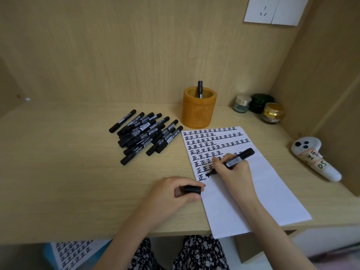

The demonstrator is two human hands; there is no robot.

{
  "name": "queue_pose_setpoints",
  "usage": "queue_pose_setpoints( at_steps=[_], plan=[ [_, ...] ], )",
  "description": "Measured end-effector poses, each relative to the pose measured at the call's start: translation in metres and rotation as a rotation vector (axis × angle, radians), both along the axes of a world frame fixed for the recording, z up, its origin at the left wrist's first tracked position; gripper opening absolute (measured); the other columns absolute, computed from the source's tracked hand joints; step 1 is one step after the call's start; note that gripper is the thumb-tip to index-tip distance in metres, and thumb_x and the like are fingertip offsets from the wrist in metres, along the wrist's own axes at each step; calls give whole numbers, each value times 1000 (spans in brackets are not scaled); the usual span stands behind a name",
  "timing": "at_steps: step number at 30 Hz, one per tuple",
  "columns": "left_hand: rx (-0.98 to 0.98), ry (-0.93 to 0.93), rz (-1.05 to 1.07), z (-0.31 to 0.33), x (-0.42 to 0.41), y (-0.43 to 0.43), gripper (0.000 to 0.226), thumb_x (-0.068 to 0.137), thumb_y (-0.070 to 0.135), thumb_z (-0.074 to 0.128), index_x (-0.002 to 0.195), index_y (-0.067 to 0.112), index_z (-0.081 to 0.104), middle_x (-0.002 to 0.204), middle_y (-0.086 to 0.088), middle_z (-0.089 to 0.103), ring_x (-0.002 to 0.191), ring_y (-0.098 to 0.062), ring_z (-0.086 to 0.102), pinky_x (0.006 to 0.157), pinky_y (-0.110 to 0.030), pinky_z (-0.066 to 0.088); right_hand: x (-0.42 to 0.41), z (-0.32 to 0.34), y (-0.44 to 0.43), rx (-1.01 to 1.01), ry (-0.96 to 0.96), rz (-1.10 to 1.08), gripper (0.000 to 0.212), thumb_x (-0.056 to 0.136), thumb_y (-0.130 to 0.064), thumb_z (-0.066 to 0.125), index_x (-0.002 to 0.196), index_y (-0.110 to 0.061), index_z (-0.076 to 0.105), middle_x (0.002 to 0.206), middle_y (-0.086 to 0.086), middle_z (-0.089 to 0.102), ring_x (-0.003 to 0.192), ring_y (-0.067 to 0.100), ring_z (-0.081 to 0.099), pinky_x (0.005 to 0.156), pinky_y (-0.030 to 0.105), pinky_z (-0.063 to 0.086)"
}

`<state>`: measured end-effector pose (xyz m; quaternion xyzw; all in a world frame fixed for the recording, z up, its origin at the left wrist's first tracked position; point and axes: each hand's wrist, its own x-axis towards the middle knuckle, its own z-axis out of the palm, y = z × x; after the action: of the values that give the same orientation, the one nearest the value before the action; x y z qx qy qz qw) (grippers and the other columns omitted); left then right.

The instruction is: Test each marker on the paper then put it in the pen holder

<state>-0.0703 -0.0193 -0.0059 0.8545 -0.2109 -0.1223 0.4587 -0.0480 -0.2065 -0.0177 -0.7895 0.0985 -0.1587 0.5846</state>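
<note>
My right hand (232, 172) grips a black marker (236, 159) with its tip touching the white paper (253, 191), beside a freshly written character in the lowest written row. My left hand (175, 193) rests on the desk left of the paper, closed around the marker's black cap (191, 189). Rows of black characters fill the paper's upper half. A pile of several black markers (145, 134) lies on the desk left of the paper. The orange pen holder (199, 108) stands behind the paper with one black marker (200, 89) upright in it.
Three small jars (259, 107) stand at the back right corner. A white controller (313, 159) with a label lies right of the paper. Wooden walls close in at the back and right. The desk's front edge (136, 235) is near my lap; another written sheet (72, 252) lies below.
</note>
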Motion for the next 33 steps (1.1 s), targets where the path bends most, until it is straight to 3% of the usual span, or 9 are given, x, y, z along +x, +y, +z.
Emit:
queue_pose_setpoints(
  at_steps=[7, 13, 19, 27, 33],
  plan=[
    [-36, 4, -3, 3, -3, 0, 25, 82, 27, 68, 102, 42, 66, 93, 25, 67, 60, 15, 47, 58, -3, 35, -1, 0, -1, -15, 6, 1, 26, 84, -10, 64, 67, 8, 54, 63, 17, 58, 58, 14, 46, 52, 19, 34],
    [-24, 13, -3, -3, 0, 2, 24, 81, 34, 67, 101, 47, 66, 97, 26, 68, 60, 4, 44, 59, -11, 34, -1, 1, -1, 17, 3, -15, 28, 84, -8, 64, 59, -3, 52, 54, 2, 49, 51, 9, 39, 48, 19, 31],
    [-29, 17, 1, -3, 0, 2, 24, 81, 34, 67, 99, 50, 65, 97, 26, 68, 58, 3, 42, 58, -10, 35, -2, 1, 0, -10, -1, 24, 27, 84, -9, 65, 68, 10, 54, 61, 10, 53, 57, 13, 43, 51, 18, 33],
    [-19, 14, 6, -4, 1, 2, 24, 80, 35, 67, 97, 53, 64, 95, 26, 68, 58, 3, 42, 58, -11, 35, -1, 2, 0, -20, -16, -3, 28, 83, -5, 62, 65, 8, 46, 57, 8, 45, 54, 13, 37, 48, 22, 29],
    [-5, 6, 4, -4, 0, 2, 25, 81, 35, 67, 100, 51, 64, 96, 26, 68, 59, 4, 43, 58, -11, 35, -1, 0, -2, -25, -36, -21, 29, 84, -2, 60, 60, -6, 44, 46, -9, 38, 47, 7, 32, 45, 17, 27]
  ],
)
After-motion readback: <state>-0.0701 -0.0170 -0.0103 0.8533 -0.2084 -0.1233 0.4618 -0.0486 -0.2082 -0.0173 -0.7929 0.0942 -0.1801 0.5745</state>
